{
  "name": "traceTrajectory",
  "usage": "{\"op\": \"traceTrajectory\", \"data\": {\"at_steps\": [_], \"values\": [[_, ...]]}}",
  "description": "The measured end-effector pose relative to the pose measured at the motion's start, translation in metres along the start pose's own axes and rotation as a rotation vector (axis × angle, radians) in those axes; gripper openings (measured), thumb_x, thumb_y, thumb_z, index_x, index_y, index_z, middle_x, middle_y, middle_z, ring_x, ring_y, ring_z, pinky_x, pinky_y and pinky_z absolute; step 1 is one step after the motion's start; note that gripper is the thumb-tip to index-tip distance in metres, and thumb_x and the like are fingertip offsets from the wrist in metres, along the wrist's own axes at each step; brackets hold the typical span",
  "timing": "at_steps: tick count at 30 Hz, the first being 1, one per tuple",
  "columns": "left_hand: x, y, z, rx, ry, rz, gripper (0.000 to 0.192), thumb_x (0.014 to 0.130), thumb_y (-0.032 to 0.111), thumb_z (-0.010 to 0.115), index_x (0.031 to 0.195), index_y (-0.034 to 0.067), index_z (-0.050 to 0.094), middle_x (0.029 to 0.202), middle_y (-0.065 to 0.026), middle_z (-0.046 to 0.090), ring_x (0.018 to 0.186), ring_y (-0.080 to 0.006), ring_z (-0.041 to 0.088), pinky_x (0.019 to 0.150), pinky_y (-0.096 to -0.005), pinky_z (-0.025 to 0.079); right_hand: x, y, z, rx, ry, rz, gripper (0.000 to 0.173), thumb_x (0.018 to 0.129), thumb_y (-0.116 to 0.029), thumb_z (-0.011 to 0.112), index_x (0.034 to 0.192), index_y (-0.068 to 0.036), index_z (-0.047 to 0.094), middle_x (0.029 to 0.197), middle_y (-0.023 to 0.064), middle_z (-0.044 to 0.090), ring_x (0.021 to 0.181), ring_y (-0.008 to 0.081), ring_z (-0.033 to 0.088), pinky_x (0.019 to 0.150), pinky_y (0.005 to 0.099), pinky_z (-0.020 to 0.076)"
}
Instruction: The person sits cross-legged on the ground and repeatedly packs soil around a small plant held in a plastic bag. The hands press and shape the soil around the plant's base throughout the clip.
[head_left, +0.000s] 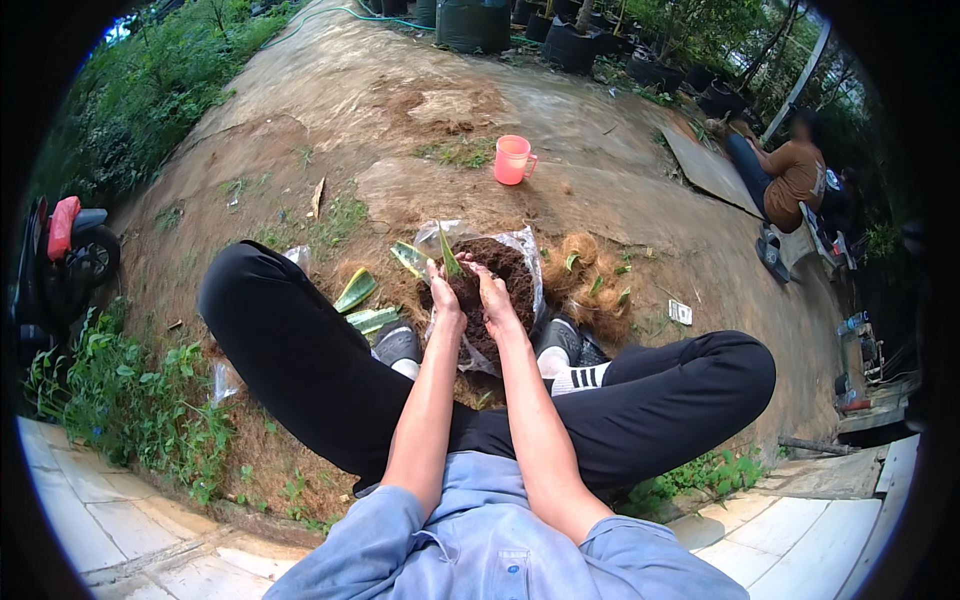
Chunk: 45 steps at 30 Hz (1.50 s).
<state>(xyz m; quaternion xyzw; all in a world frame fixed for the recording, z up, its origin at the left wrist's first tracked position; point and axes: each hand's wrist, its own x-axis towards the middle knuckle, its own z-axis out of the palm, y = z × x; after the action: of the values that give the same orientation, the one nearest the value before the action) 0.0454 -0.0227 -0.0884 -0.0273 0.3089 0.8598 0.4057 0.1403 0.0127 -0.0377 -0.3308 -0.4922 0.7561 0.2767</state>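
Dark potting soil (501, 259) fills an opened clear plastic bag (535, 262) on the ground between my feet. An upright piece of variegated snake plant leaf (448, 249) stands between my two hands, its lower end by my fingers. My left hand (444, 291) is at the leaf's left side; whether it grips the leaf is hard to see. Over the soil, my right hand (491, 289) reaches toward the leaf base with soiled fingers apart. Another cut leaf piece (409, 257) lies just left of the bag, and more leaf pieces (356, 290) rest near my left shoe (396, 343).
Coconut-fibre clumps with green leaf tips (589, 281) lie right of the bag. A pink plastic mug (514, 160) stands ahead. Potted plants (571, 46) line the back. At right sits a person in a brown shirt (795, 180); a motorcycle (71, 247) is at left.
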Motion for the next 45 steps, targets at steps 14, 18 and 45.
{"op": "traceTrajectory", "data": {"at_steps": [14,18,45], "values": [[0.054,-0.016,-0.061,-0.104,0.307,0.299,0.073,0.106,0.072,0.043,0.122,0.006,0.071,0.107,-0.0077,0.074,0.092,-0.0257,0.069,0.083,-0.0422,0.060,-0.034,-0.019,0.036,-0.515,-0.047,-0.486,0.033,0.094,-0.009,0.077,0.126,0.001,0.074,0.124,0.0170,0.077,0.115,0.0236,0.073,0.101,0.0372,0.0557],[0.048,-0.017,-0.053,0.039,0.430,0.325,0.074,0.106,0.073,0.043,0.122,0.006,0.071,0.106,-0.0074,0.073,0.091,-0.0256,0.069,0.083,-0.0425,0.059,-0.036,-0.021,0.040,-0.497,-0.013,-0.631,0.032,0.093,-0.005,0.076,0.125,0.000,0.075,0.118,0.0155,0.079,0.110,0.0243,0.076,0.098,0.0372,0.0572],[-0.021,0.000,0.031,0.193,0.007,0.132,0.031,0.101,0.029,0.078,0.121,0.008,0.068,0.103,-0.0023,0.071,0.089,-0.0156,0.068,0.077,-0.0326,0.058,-0.017,-0.030,0.011,-0.412,0.414,-0.639,0.031,0.095,-0.021,0.083,0.115,0.002,0.079,0.109,0.0148,0.081,0.100,0.0222,0.077,0.091,0.0370,0.0574]]}}
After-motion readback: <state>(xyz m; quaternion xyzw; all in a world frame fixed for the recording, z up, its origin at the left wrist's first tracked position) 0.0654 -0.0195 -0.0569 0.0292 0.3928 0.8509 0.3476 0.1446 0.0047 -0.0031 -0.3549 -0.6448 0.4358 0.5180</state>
